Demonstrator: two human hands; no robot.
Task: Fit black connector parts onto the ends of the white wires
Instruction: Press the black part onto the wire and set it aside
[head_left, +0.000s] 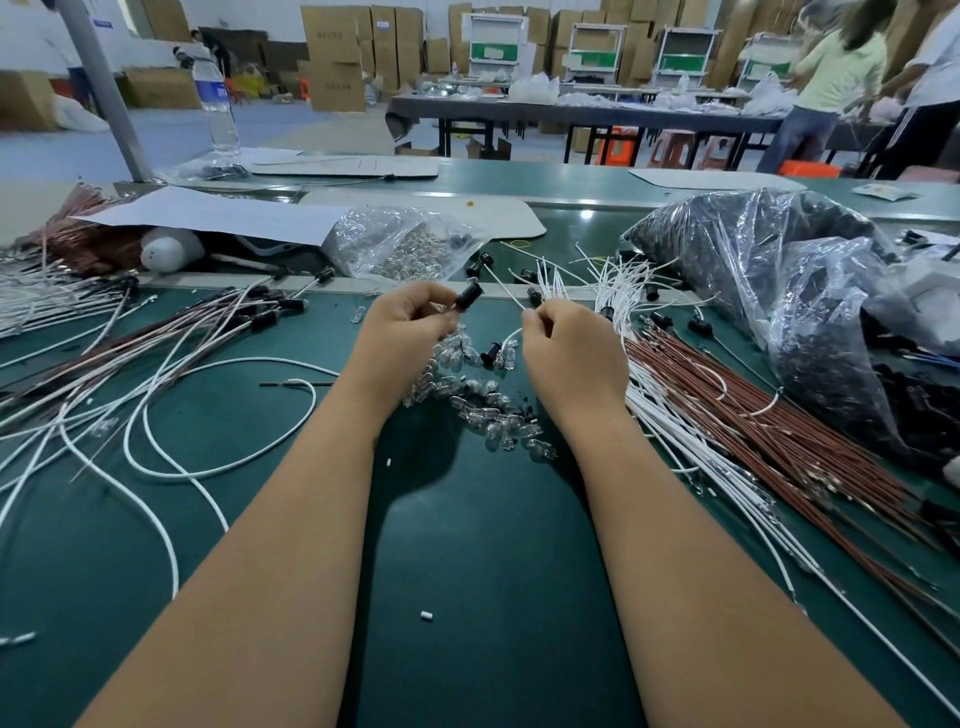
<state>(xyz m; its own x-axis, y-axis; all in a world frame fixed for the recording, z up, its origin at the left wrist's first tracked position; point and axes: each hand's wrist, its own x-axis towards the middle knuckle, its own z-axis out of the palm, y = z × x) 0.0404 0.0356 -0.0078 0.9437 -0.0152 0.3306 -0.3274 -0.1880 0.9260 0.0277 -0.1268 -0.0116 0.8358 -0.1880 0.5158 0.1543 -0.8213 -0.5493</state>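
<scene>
Bare forearms crossed the dark green table (467, 545). Left hand (402, 325) fingers pinched a small black cylindrical connector (469, 295); right hand (569, 351) fingers, curled and partly hidden, pinched a thin white wire (506, 291), its end unclear.

left hand (410, 317) pinched black connector (469, 296) | right hand (569, 353) pinched white wire (506, 293) | both above green table (467, 545)
</scene>
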